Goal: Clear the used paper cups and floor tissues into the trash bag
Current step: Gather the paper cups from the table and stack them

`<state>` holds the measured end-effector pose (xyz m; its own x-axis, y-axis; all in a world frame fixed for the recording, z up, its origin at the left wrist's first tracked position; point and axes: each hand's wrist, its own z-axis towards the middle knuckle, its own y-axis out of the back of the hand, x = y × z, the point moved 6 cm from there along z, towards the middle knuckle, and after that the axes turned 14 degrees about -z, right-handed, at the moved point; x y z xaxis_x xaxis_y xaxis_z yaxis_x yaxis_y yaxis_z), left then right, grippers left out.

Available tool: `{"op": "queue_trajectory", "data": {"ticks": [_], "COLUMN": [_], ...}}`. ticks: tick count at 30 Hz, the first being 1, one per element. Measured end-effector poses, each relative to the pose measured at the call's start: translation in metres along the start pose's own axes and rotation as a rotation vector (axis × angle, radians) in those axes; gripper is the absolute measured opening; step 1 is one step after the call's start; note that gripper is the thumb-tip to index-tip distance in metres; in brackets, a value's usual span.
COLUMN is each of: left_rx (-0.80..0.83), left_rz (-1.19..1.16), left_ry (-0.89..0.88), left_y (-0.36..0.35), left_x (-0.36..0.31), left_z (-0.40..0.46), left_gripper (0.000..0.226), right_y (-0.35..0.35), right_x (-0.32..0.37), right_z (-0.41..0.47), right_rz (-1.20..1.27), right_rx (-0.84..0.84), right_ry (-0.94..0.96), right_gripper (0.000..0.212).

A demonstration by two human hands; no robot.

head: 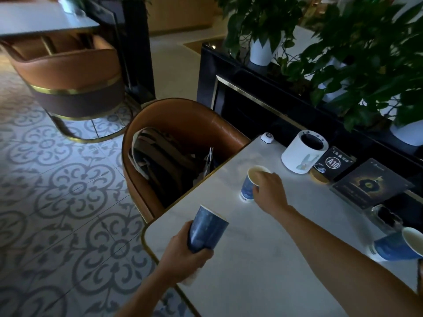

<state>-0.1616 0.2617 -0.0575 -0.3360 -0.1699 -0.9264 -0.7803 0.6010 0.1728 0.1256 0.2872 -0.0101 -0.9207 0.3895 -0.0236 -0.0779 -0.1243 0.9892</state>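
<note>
Three blue paper cups: left hand point(183, 255) grips one tilted cup point(208, 228) closed; right hand point(267, 188) wraps an upright cup point(248, 185) on the smooth marble table point(263, 259); third cup point(398, 245) lies sideways.

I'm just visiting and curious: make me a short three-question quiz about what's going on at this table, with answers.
1. True or false: the left hand holds a blue paper cup tilted over the edge of the white marble table.
2. How many blue paper cups are visible? A) two B) three C) five
3. Fill in: the black table sign reads ____.

Key:
1. True.
2. B: one in the left hand, a standing cup that the right hand grips at its side, and a tipped cup lying at the right edge.
3. A10.
</note>
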Motion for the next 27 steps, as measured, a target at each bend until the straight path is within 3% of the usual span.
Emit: {"op": "queue_trajectory", "data": {"ticks": [7,18,27], "left_rx": [0.02,0.043,0.085], "left_rz": [-0.107,0.006,0.209], "left_ry": [0.096,0.075,-0.033], "left_y": [0.018,0.013,-0.005], "left_x": [0.006,0.009,-0.003], "left_z": [-0.014,-0.029,-0.034], "left_gripper": [0.055,0.06,0.073], "right_y": [-0.025,0.01,0.077], "right_x": [0.0,-0.008,-0.013], "right_z": [0.006,-0.042,-0.106], "right_rz": [-0.097,0.224,0.436], "right_rx": [0.165,-0.036,-0.208], "right_ry": [-0.074,-0.213,-0.199], "right_gripper": [0.025,0.015,0.016]}}
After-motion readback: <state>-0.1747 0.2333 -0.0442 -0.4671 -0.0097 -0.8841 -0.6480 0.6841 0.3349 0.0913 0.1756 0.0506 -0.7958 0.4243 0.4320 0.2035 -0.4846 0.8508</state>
